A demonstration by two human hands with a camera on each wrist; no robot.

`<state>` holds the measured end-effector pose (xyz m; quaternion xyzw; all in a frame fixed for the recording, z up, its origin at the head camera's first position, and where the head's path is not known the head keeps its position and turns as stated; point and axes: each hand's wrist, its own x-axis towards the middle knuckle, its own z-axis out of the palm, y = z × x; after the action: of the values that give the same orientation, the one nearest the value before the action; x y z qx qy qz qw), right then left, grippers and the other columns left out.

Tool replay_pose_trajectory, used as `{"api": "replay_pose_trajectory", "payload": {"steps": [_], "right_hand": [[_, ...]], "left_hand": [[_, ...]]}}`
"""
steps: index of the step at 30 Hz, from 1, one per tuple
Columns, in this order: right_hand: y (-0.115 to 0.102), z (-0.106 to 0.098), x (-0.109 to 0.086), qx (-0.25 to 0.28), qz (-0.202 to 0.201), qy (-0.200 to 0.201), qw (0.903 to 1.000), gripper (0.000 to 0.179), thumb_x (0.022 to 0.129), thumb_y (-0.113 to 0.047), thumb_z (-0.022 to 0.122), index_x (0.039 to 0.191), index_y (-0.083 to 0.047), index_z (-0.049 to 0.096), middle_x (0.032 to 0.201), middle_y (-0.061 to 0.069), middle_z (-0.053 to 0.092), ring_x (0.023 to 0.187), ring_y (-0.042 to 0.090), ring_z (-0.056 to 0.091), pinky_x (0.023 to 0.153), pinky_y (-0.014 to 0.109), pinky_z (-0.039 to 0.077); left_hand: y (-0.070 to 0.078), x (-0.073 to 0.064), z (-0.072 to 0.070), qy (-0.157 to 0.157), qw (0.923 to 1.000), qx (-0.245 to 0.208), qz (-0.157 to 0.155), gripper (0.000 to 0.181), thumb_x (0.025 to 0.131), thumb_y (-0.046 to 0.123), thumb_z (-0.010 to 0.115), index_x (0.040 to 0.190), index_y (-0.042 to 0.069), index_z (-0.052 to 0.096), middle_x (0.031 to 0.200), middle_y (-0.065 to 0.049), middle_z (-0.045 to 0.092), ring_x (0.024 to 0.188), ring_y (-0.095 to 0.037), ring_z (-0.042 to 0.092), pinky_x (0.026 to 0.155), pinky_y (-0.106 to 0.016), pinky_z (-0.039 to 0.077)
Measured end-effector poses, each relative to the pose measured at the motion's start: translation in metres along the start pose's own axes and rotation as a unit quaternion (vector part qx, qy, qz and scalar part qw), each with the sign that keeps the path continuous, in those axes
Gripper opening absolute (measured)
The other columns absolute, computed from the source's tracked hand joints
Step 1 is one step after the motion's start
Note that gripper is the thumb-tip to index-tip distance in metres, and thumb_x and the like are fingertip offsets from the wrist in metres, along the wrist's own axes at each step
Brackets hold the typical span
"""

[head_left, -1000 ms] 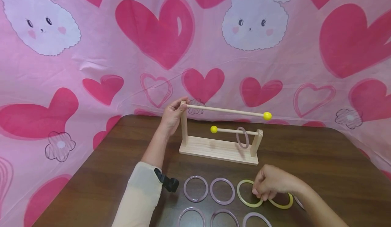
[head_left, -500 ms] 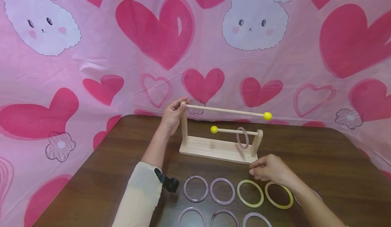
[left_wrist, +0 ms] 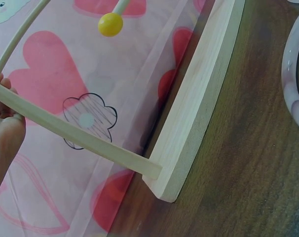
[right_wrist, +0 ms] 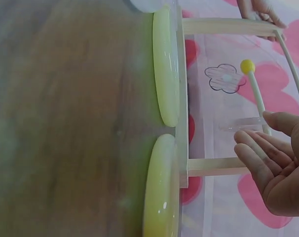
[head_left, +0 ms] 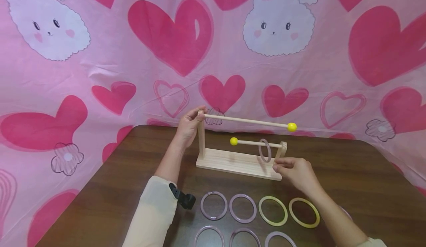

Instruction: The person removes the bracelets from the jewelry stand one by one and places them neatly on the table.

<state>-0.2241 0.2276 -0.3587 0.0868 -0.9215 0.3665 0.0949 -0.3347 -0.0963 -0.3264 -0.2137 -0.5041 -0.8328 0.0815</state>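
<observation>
A wooden stand (head_left: 233, 162) has two horizontal rods at different heights, each tipped with a yellow ball (head_left: 291, 127). At the top of its taller left post, my left hand (head_left: 187, 129) grips the wood with thumb and fingers. One pale purple ring (head_left: 266, 161) hangs on the lower rod near the right post. My right hand (head_left: 297, 171) is at the foot of the shorter right post, overlapping it in the head view. In the right wrist view its fingers (right_wrist: 260, 160) are loosely bent with nothing between them.
Two yellow rings (head_left: 260, 209) lie in front of the stand, beside two purple rings (head_left: 214, 218). More purple rings (head_left: 208, 227) lie nearer, cut by the frame edge. Another ring (head_left: 346, 213) is partly hidden by my right forearm. A pink patterned cloth (head_left: 149, 62) hangs behind the table.
My right hand has moved from over the yellow rings up and away to the right end of the stand. The left hand keeps its grip, and the rings have stayed in place.
</observation>
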Motion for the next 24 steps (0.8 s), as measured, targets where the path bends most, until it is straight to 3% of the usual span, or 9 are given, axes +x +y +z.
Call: {"api": "replay_pose_trajectory", "payload": {"steps": [15,24], "right_hand": [[-0.013,0.01,0.015,-0.043,-0.041,0.072,0.9956,0.025,0.079,-0.017,0.074,0.095,0.003,0.071,0.086,0.016,0.069,0.08,0.03,0.066,0.065,0.042,0.051],[-0.015,0.012,0.024,-0.06,-0.041,0.079,0.9942,0.017,0.078,-0.016,0.074,0.088,-0.002,0.073,0.079,0.011,0.07,0.078,0.03,0.065,0.061,0.04,0.047]], "left_hand": [[0.001,0.0,0.001,0.007,0.9999,0.008,-0.002,0.034,0.06,0.035,0.077,0.093,0.026,0.071,0.089,0.006,0.067,0.095,-0.008,0.055,0.094,-0.026,0.035],[0.0,0.0,0.001,0.003,1.0,0.005,0.0,0.034,0.06,0.034,0.077,0.093,0.027,0.071,0.089,0.006,0.067,0.096,-0.009,0.054,0.094,-0.027,0.035]]}}
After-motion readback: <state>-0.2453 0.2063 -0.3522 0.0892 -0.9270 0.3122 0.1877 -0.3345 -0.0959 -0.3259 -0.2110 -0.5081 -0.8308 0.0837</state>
